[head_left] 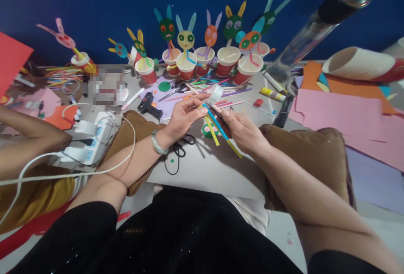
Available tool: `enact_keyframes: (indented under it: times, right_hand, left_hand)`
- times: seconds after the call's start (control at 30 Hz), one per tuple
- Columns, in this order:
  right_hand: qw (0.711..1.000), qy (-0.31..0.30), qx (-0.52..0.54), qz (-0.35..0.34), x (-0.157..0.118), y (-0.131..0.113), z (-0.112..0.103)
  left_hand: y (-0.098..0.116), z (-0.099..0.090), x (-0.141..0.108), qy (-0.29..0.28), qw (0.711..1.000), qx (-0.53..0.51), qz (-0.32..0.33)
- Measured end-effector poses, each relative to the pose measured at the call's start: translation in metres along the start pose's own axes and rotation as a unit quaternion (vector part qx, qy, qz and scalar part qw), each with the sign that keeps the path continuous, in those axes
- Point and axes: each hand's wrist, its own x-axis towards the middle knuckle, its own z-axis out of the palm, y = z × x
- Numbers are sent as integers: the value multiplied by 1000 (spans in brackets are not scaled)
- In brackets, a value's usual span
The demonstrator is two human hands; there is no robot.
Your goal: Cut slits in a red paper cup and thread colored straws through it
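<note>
My left hand (186,116) pinches the upper ends of a yellow strip (212,131) and a blue straw (217,122) with a yellow lower end. Both hang down towards me over the table. Just right of them, my right hand (241,129) is closed round a dark tool, mostly hidden by the fingers, that looks like scissors. A roll of clear tape (216,94) is right behind my fingertips. Under the straws lies a green round paper piece (209,130) with pink eyes.
Paper cups (186,67) holding paper rabbit heads line the back wall. A black glue gun (150,106) lies at the left, near a white power strip (100,139) with trailing cables. Brown cushions (309,160) flank the work spot. A person's arm (31,133) is far left; pink paper (341,112) lies right.
</note>
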Motion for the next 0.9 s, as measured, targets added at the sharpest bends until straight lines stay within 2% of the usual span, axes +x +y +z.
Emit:
enact_keyframes:
  times: [0.23,0.37,0.47,0.6,0.77,0.9]
  right_hand:
    - [1000,1,5,-15,4,5,1]
    - [998,2,13,-64,5,9,-5]
    - [988,69,-12,-134,4,9,-9]
    - [960,187,-54,-201,0,12,-7]
    - [927,222,-117,-278,0,26,-4]
    - [872,254,-239,-344,1,34,-10]
  left_hand:
    - [-6,-3,2,-11,1000,-15,24]
    - [-6,-3,3,-25,999,-23,22]
    - [-5,-1,2,-43,998,-37,23]
    - [-9,0,-2,-74,996,-35,21]
    - [-9,4,-8,-104,993,25,53]
    - [-4,7,-12,-127,988,65,66]
